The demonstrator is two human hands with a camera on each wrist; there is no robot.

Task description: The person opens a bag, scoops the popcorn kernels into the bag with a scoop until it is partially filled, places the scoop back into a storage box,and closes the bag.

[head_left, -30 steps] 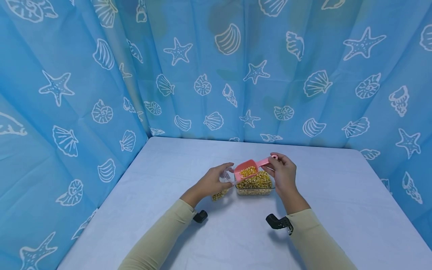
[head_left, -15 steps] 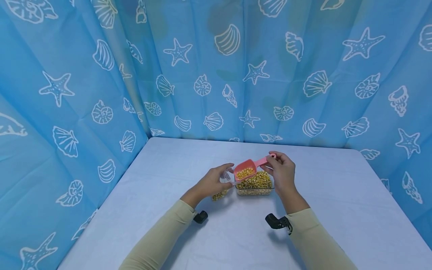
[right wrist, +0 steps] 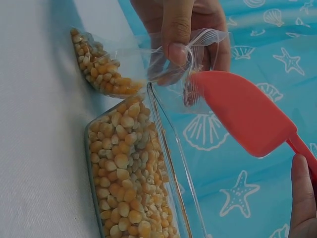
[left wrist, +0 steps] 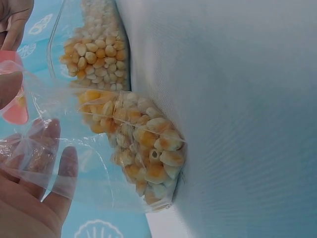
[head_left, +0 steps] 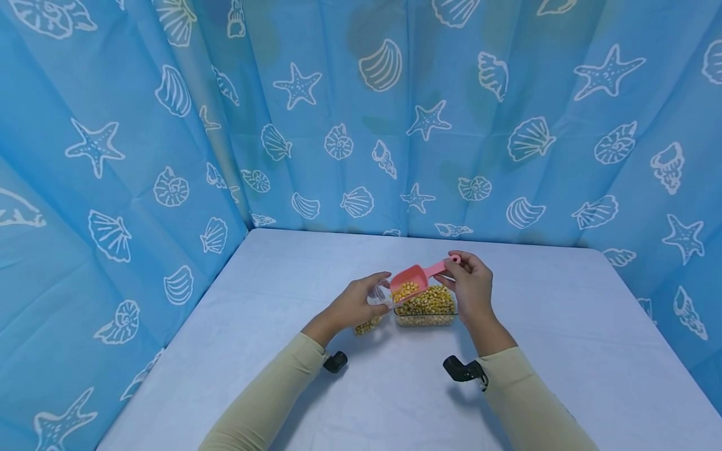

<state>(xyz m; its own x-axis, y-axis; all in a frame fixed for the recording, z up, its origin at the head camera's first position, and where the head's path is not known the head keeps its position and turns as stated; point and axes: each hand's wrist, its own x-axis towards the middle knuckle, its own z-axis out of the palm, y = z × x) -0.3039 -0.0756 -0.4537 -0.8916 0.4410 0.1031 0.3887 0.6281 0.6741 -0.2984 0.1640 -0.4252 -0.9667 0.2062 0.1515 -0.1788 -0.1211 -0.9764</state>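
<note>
My left hand (head_left: 355, 303) holds a clear plastic zip bag (left wrist: 94, 158) by its mouth, fingers around the opening. Corn kernels (left wrist: 148, 148) fill the bottom of the bag, which rests on the table. My right hand (head_left: 472, 285) pinches the handle of a pink scoop (head_left: 413, 277), tilted down to the left with its lip at the bag's mouth. Some yellow kernels lie near the scoop's front. Beneath the scoop stands a clear rectangular container (right wrist: 94, 198) heaped with corn kernels (head_left: 431, 302), right beside the bag.
A white-covered table (head_left: 395, 394) spreads around the hands. Blue curtains (head_left: 338, 169) with white shell and starfish prints hang behind it and along the left side. A black wrist camera (head_left: 464, 369) is worn on the right wrist, another black camera (head_left: 336, 362) on the left.
The scoop has tipped further toward the bag, and its kernels have slid down to its front lip, with fewer showing. My right hand has shifted slightly left and up; the left stays put.
</note>
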